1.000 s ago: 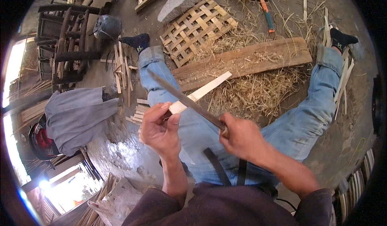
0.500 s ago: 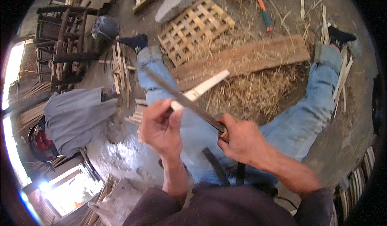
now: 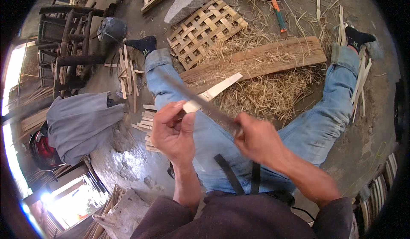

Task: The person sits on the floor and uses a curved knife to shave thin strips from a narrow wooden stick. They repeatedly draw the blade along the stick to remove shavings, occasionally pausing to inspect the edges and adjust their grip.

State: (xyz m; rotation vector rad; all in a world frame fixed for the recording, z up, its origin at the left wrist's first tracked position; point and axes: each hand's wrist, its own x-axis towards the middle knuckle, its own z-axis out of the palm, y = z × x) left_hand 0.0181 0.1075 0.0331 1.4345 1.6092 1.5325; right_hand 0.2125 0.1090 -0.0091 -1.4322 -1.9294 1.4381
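Observation:
Between the thumb and fingers of my left hand (image 3: 173, 132), the near end of a pale, flat bamboo strip (image 3: 224, 84) is pinched. The strip slants away to the upper right and narrows towards its far end. My right hand (image 3: 261, 141) is wrapped round the handle of a long knife (image 3: 215, 112), both smeared by motion. Its dark blade runs to the upper left and crosses over the strip just beyond my left fingertips. Whether the edge bites into the bamboo cannot be made out. The knife's handle is mostly hidden in my fist.
Between my outstretched legs lies a wooden plank (image 3: 294, 56) among curly shavings (image 3: 273, 96). Farther off are a woven lattice panel (image 3: 205, 32), a grey stone (image 3: 184, 6) and a hammer (image 3: 278, 15). Short strips (image 3: 147, 121) are stacked by my left thigh; a grey cloth (image 3: 83, 121) hangs at left.
My right hand has shifted slightly up and to the right with the knife, and now looks more blurred. My left hand still holds the strip, which has barely moved.

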